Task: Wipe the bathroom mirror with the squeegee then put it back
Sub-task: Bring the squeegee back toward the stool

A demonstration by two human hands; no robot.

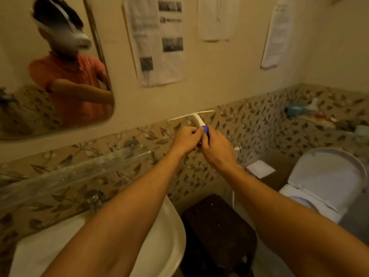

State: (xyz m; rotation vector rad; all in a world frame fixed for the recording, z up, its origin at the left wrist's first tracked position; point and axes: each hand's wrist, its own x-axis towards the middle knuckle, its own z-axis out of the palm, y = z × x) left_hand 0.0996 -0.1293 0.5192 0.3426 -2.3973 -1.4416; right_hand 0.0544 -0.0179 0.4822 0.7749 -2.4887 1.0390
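Right hand point(216, 148) curls round the squeegee point(196, 117) handle, left hand point(184, 139) pinching it just beside; the blade juts above the grip. Mirror point(16, 66) sits up-left, well apart. Probably fetching or re-hanging, unclear which; wiping would need a carry up-left.

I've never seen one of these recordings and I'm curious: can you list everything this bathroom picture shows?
squeegee: one, white with blue handle, in front of the leaf-patterned tiles
mirror: one, upper left wall
paper notices: three, white, on the wall
glass shelf: one, clear, below the mirror
sink: one, white, lower left
stool: one, dark brown, between sink and toilet
toilet: one, white, right
small items: several, mixed colours, blurred, ledge far right
left hand: one, fingers curled at the squeegee's handle
right hand: one, grips the blue handle
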